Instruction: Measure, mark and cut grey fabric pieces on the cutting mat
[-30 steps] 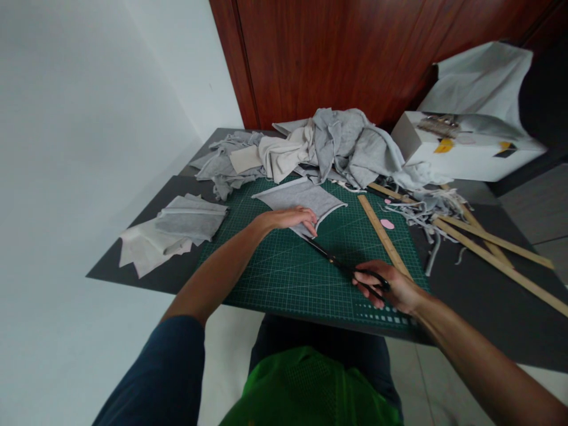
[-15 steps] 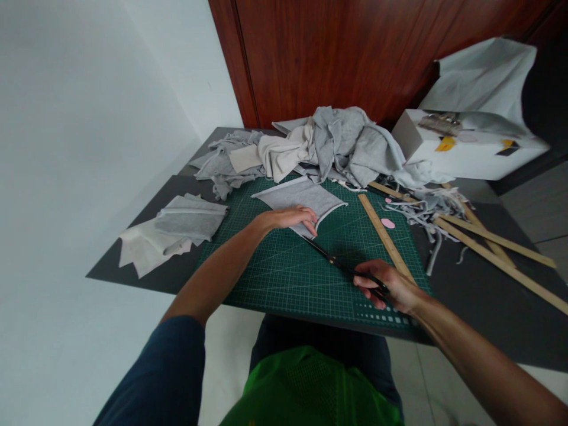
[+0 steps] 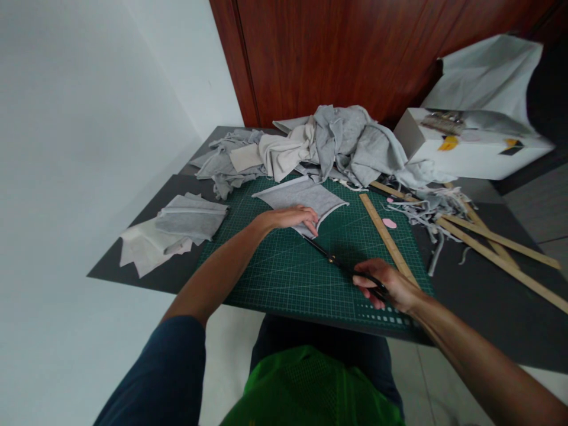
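A piece of light grey fabric (image 3: 306, 194) with curled edges lies on the green cutting mat (image 3: 275, 272). My left hand (image 3: 298, 217) rests palm down on its near part, fingers stretched over the cloth close to the right edge. Black scissors (image 3: 332, 259) are in my right hand (image 3: 382, 283), its fingers wrapped round the handles. Their blades point away and to the left, with the tips at the fabric's near corner, just below my left fingers. Whether the tips have cloth between them is too small to tell.
Crumpled grey and cream cloth (image 3: 341, 142) is heaped along the back. Folded pieces (image 3: 190, 216) lie at the left. Right of my hands are a wooden ruler (image 3: 385, 234), a pink scrap (image 3: 389, 223), cloth strips (image 3: 437, 207), more wooden strips (image 3: 501, 239) and a white box (image 3: 470, 151).
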